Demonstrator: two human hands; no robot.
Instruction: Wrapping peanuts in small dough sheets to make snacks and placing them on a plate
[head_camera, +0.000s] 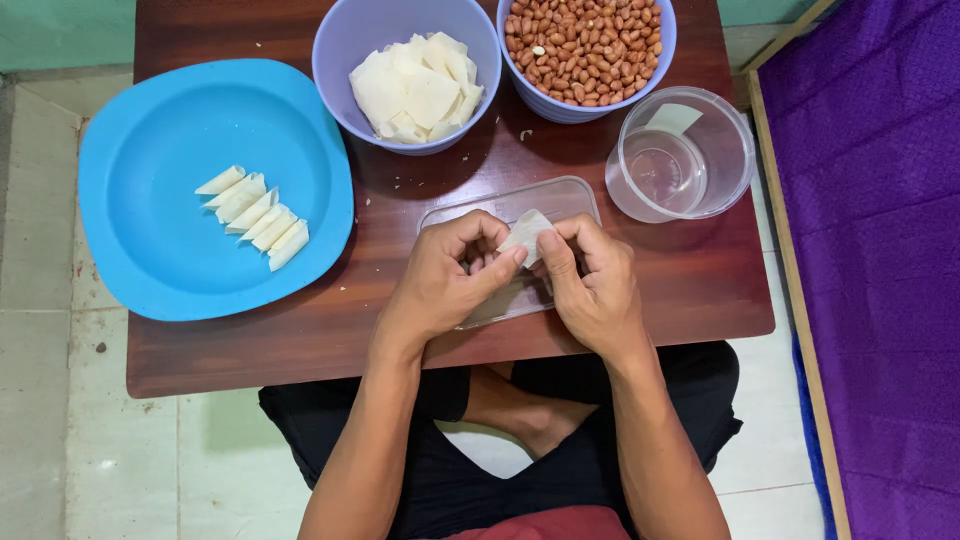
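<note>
While both hands meet over the clear rectangular lid (560, 200) on the wooden table (690, 280), the left hand (440, 280) and right hand (592, 285) pinch a small white wrapper (526, 234) between thumbs and curled fingertips; what lies inside its fold is hidden. Finished rolls (255, 215) lie on the blue plate (150, 260). Two lilac bowls, one with wrapper squares (415, 85), one with peanuts (585, 45), are cut off at the top edge, beside a clear tub (680, 155)

Low wooden table (700, 290): blue plate (150, 250), two bowls, clear containers.
</note>
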